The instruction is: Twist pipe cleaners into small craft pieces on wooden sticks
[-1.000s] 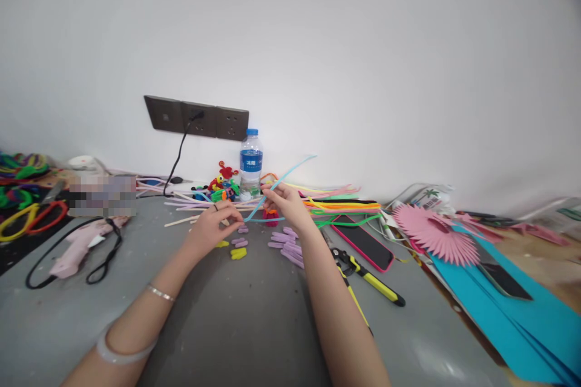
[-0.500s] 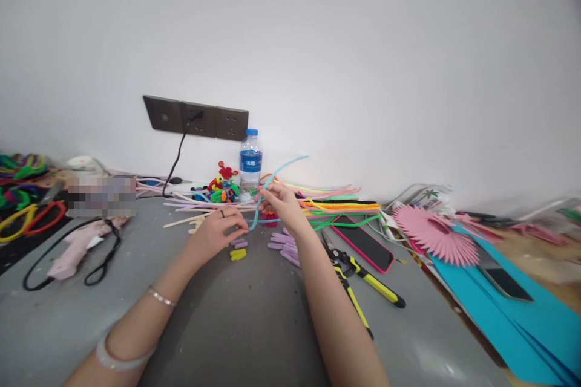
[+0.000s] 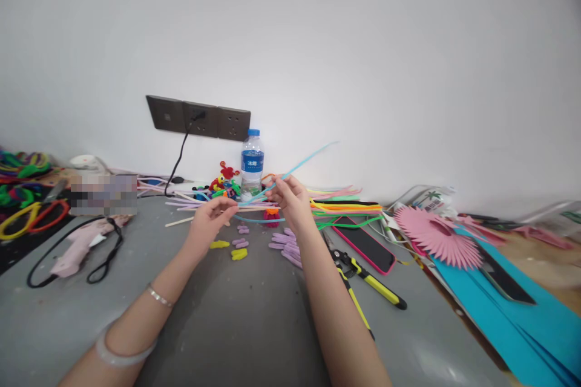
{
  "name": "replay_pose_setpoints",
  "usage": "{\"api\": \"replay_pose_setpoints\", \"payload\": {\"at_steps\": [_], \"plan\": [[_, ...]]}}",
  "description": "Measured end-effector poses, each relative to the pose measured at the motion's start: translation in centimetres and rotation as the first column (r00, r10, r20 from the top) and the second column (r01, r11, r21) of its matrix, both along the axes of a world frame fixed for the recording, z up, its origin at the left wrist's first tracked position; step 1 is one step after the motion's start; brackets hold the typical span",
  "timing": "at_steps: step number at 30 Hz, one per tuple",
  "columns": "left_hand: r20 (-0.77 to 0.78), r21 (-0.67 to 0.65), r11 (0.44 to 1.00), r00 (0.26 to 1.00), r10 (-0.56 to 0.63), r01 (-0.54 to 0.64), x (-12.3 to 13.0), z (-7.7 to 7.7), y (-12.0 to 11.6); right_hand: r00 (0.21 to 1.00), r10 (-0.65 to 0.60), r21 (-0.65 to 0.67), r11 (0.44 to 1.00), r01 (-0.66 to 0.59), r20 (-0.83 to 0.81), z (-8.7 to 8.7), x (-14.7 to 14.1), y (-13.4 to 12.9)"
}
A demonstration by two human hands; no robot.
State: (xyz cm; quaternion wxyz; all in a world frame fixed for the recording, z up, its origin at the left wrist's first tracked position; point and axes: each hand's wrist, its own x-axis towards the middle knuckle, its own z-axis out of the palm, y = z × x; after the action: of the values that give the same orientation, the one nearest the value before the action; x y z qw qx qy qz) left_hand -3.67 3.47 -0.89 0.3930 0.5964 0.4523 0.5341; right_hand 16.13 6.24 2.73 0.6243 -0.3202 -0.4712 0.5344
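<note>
A light blue pipe cleaner (image 3: 305,163) stretches between both hands, its free end pointing up to the right. My left hand (image 3: 211,217) pinches its lower left end between thumb and fingers. My right hand (image 3: 290,199) is closed around it farther along. Below the hands lie yellow pipe cleaner pieces (image 3: 239,254) and short purple ones (image 3: 240,242). A bundle of folded purple pieces (image 3: 287,247) rests beside my right wrist. Behind the hands, long pipe cleaners (image 3: 347,208) in several colours are spread along the wall.
A water bottle (image 3: 252,166) stands by small colourful pipe cleaner figures (image 3: 223,181). Yellow-handled pliers (image 3: 363,278) and a pink-cased phone (image 3: 365,245) lie to the right, with a pink pleated paper fan (image 3: 436,236) beyond. A pink glue gun (image 3: 77,248) with a black cord lies left.
My left hand has moved up and slightly left. The blue pipe cleaner, bent before, is now straighter and reaches farther to the upper right. My right hand has shifted slightly up and right.
</note>
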Motion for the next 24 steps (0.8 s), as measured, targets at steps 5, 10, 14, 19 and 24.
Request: {"api": "replay_pose_setpoints", "payload": {"at_steps": [5,10,14,19,24], "plan": [[0.345,-0.255,0.966,0.936,0.062,0.030,0.14,-0.20,0.34,0.996,0.086,0.028,0.996,-0.085,-0.024,-0.06,-0.25,-0.34],[0.490,-0.263,0.961,0.870,0.054,0.089,0.37,-0.11,0.10,0.988,0.152,0.047,0.987,-0.152,0.011,-0.57,-0.22,-0.07],[0.515,-0.258,0.963,0.855,0.065,0.082,0.33,0.09,0.05,0.985,0.166,0.041,0.985,-0.168,0.047,-0.65,-0.02,-0.01],[0.479,-0.252,0.962,0.877,0.033,0.102,0.41,0.51,-0.19,0.981,0.175,0.010,0.984,-0.177,0.085,-0.28,0.10,-0.28],[0.373,-0.237,0.960,0.926,-0.052,0.149,0.69,0.58,-0.61,0.984,0.150,0.003,0.988,-0.151,0.100,0.10,0.40,-0.34]]}}
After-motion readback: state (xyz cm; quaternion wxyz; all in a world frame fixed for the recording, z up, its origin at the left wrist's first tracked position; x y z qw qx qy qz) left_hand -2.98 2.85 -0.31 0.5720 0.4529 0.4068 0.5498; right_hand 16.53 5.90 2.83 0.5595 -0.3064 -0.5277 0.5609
